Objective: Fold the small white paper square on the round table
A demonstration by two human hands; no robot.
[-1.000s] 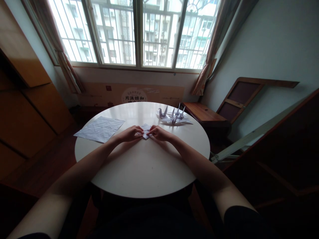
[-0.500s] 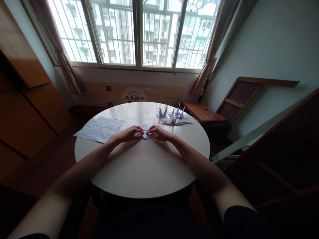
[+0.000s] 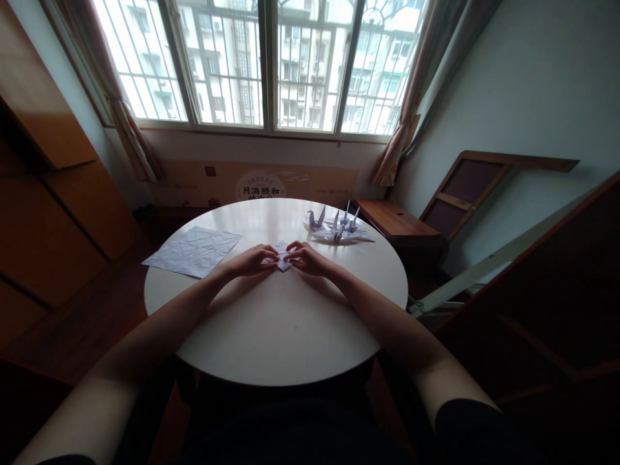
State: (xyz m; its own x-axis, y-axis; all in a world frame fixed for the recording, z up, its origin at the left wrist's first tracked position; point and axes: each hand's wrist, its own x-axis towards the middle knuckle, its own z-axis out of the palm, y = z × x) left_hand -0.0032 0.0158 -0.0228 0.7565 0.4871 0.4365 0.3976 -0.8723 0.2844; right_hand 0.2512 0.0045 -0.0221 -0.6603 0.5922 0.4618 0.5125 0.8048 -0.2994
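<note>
A small folded diamond of white paper (image 3: 283, 265) lies on the round white table (image 3: 271, 336), between my two hands. My left hand (image 3: 256, 259) pinches its left side, thumb and fingers closed on the paper. From the other side, my right hand (image 3: 306, 258) has thumb and fingertips closed on the right part of the same folded paper. The fingers cover much of the paper, so its finer folds are hidden.
A creased sheet of paper (image 3: 196, 250) lies flat at the table's left. Several folded paper cranes (image 3: 336, 227) stand at the back right. Beyond the table is a low wooden cabinet (image 3: 394, 218); a dark slanted panel (image 3: 547, 310) rises at right.
My right hand's fingers have shifted slightly on the folded paper. The left hand stays in place, and the cranes and the creased sheet have not moved.
</note>
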